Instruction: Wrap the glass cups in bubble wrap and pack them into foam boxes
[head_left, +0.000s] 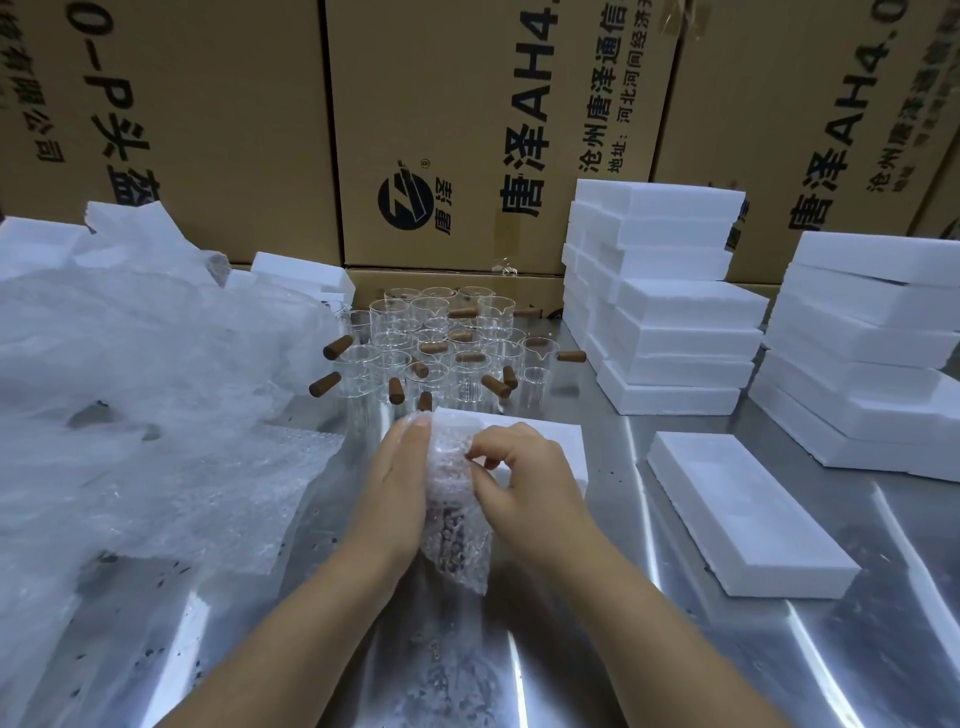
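- Glass is what this job is about, and glass breaks, so the cup (457, 499) in the hands needs a soft, steady hold.
- It sits between both hands, just above the metal table (597, 649), with bubble wrap (460, 551) rolled around it.
- A brown handle shows through the wrap near the bottom of the bundle.
- The left hand (397, 493) is closed around the left side of the bundle, thumb up by the top.
- The right hand (524, 483) pinches the wrap near the top, fingers pressed together on it.
- The wrap is soft, light and a bit slippery, so I think it could slide or unroll if one hand lets go.
- The cup looks small and light, so it should not need a hard squeeze.
- Best place to hold is around the round body, not only by the loose ends of the wrap.
- The loose ends look like they need folding in.
- More bare cups (441, 343) stand close together behind the hands; a bump there could knock them over.
- A foam box (540, 441) lies just behind the hands, and a foam piece (748, 514) lies to the right.
- Foam is stiff but crumbly, so the bundle should go in gently.
- A big pile of wrap (140, 389) lies to the left.
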